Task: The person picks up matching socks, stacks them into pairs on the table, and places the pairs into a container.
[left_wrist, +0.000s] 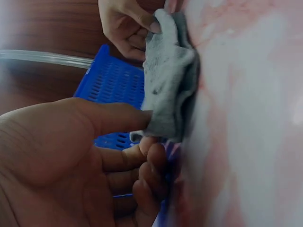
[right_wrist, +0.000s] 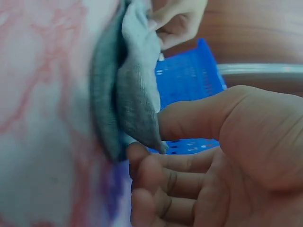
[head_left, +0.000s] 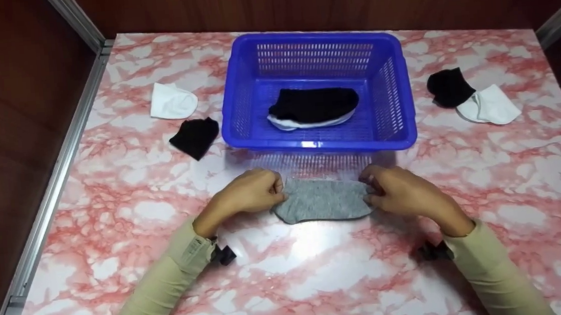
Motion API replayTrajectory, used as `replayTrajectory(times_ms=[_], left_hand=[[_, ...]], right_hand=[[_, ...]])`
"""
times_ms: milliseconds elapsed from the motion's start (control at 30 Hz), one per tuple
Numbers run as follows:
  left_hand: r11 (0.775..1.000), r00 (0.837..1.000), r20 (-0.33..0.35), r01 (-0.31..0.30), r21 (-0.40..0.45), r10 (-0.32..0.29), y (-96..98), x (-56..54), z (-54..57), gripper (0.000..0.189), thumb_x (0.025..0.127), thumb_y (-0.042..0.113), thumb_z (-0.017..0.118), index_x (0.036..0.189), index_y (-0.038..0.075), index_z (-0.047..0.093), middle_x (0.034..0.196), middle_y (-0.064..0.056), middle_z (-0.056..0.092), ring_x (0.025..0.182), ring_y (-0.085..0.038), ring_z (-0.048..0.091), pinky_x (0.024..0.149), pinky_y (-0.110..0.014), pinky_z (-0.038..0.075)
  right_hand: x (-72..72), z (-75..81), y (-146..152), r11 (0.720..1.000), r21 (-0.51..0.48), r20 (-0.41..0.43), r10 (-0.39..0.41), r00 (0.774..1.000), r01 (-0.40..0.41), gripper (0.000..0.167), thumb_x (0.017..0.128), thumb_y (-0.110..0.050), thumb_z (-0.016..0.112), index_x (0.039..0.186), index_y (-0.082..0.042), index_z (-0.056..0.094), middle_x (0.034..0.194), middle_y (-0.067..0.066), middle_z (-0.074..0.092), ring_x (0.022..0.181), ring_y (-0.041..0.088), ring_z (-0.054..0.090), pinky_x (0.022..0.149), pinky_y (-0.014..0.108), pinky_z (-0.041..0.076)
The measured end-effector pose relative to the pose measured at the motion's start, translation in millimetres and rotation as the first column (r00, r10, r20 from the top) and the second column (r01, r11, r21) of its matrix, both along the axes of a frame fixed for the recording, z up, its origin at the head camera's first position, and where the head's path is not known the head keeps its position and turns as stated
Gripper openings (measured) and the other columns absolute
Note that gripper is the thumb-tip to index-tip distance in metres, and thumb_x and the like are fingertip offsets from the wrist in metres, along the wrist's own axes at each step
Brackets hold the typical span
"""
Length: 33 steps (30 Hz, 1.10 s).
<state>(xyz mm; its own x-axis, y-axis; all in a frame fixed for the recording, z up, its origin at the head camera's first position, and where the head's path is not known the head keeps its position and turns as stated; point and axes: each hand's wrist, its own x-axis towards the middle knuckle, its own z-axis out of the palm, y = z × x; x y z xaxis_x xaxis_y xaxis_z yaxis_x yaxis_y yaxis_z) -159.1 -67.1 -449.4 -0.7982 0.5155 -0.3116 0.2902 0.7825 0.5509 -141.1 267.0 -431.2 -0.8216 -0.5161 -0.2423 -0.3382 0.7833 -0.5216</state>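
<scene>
A pair of grey ankle socks (head_left: 326, 199), one layered on the other, is stretched lengthwise in front of the basket. My left hand (head_left: 250, 190) pinches its left end between thumb and fingers. At the opposite end, my right hand (head_left: 403, 190) pinches the fabric the same way. In the left wrist view the thumb presses on the cuff of the upper grey sock (left_wrist: 163, 80), with a darker layer beneath. The right wrist view shows the two layers of the socks (right_wrist: 137, 90) partly apart near the fingertips.
Behind the socks stands a blue plastic basket (head_left: 320, 148) holding black socks (head_left: 316, 104) over white ones (head_left: 290, 124). Left of it lie a folded white sock (head_left: 173, 101) and a black one (head_left: 195, 138). On the right are another black sock (head_left: 450, 87) and white sock (head_left: 490, 106).
</scene>
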Motion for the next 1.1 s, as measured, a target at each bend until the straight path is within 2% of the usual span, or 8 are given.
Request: replayTrajectory(times_ms=[200,300,400,500,767,967,1033,1100], left_hand=[[0.998,0.998,-0.035,-0.05,-0.033,0.049,4.2,5.6,0.8,0.032,0.096,0.044,0.074,0.105,0.014,0.068,0.088,0.001,0.065,0.084,-0.02,0.061,0.076,-0.039,0.054],[0.997,0.997,-0.051,-0.061,-0.039,0.059,7.7,7.8,0.3,0.031,0.094,0.045,0.076,0.087,0.016,0.066,0.079,0.004,0.059,0.076,-0.017,0.057,0.066,-0.034,0.05],[0.997,0.997,-0.041,-0.065,-0.046,0.063,11.5,9.2,-1.1,0.04,0.093,0.041,0.078,0.07,0.019,0.054,0.071,0.005,0.049,0.068,-0.016,0.049,0.059,-0.031,0.043],[0.996,0.997,-0.022,-0.07,-0.048,0.069,14.2,10.6,-1.6,0.04,0.092,0.034,0.079,0.07,0.019,0.05,0.074,0.005,0.048,0.07,-0.015,0.048,0.06,-0.03,0.041],[0.996,0.997,0.015,-0.078,0.054,0.077,14.9,9.3,-0.6,0.018,0.09,0.021,0.08,0.095,0.012,0.066,0.086,0.0,0.062,0.08,-0.018,0.058,0.073,-0.034,0.051],[0.978,0.984,0.153,-0.118,0.175,0.091,11.3,1.8,-2.5,0.041,0.09,0.017,0.081,0.126,0.006,0.067,0.092,-0.001,0.069,0.086,-0.013,0.061,0.09,-0.034,0.055],[0.973,0.98,0.177,-0.128,0.191,0.094,9.8,0.0,-2.2,0.042,0.089,0.018,0.081,0.127,0.005,0.068,0.092,0.0,0.07,0.085,-0.01,0.062,0.089,-0.031,0.055],[0.969,0.977,0.191,-0.137,0.204,0.098,8.3,-0.8,-1.8,0.034,0.091,0.021,0.08,0.119,0.004,0.071,0.087,0.001,0.068,0.081,-0.009,0.06,0.083,-0.028,0.053]], right_hand=[[1.6,0.5,-2.8,0.998,0.043,0.002,-0.043,0.999,0.043,0.032,0.096,-0.025,0.075,0.114,-0.002,0.064,0.084,0.003,0.064,0.074,0.015,0.057,0.068,0.033,0.048],[3.7,0.4,-6.0,0.995,0.074,-0.014,-0.068,0.998,0.069,0.029,0.095,-0.029,0.077,0.099,-0.005,0.062,0.079,0.001,0.057,0.07,0.015,0.053,0.062,0.032,0.042],[5.6,-1.9,-10.3,0.992,0.097,-0.023,-0.08,0.997,0.082,0.032,0.093,-0.028,0.078,0.084,-0.01,0.054,0.075,-0.001,0.046,0.066,0.016,0.046,0.058,0.031,0.035],[6.5,-4.7,-13.3,0.991,0.098,-0.013,-0.088,0.996,0.089,0.035,0.092,-0.026,0.078,0.078,-0.013,0.05,0.071,-0.004,0.041,0.063,0.015,0.044,0.056,0.03,0.033],[6.1,-6.9,-13.7,0.997,-0.01,0.069,-0.072,0.995,0.073,0.018,0.091,-0.015,0.075,0.095,-0.009,0.058,0.078,-0.002,0.05,0.072,0.015,0.049,0.061,0.03,0.038],[1.0,-8.2,-9.5,0.996,-0.044,0.114,-0.077,0.99,0.082,0.022,0.092,-0.013,0.075,0.11,-0.004,0.066,0.083,0.001,0.057,0.075,0.016,0.053,0.067,0.029,0.044],[-0.3,-8.8,-8.1,0.995,-0.052,0.103,-0.075,0.992,0.081,0.018,0.093,-0.015,0.075,0.107,-0.005,0.068,0.079,-0.001,0.058,0.073,0.015,0.053,0.065,0.028,0.044],[0.1,-8.3,-7.0,0.994,-0.067,0.1,-0.079,0.992,0.086,0.017,0.095,-0.017,0.074,0.105,-0.005,0.069,0.079,0.0,0.06,0.072,0.014,0.054,0.065,0.029,0.046]])
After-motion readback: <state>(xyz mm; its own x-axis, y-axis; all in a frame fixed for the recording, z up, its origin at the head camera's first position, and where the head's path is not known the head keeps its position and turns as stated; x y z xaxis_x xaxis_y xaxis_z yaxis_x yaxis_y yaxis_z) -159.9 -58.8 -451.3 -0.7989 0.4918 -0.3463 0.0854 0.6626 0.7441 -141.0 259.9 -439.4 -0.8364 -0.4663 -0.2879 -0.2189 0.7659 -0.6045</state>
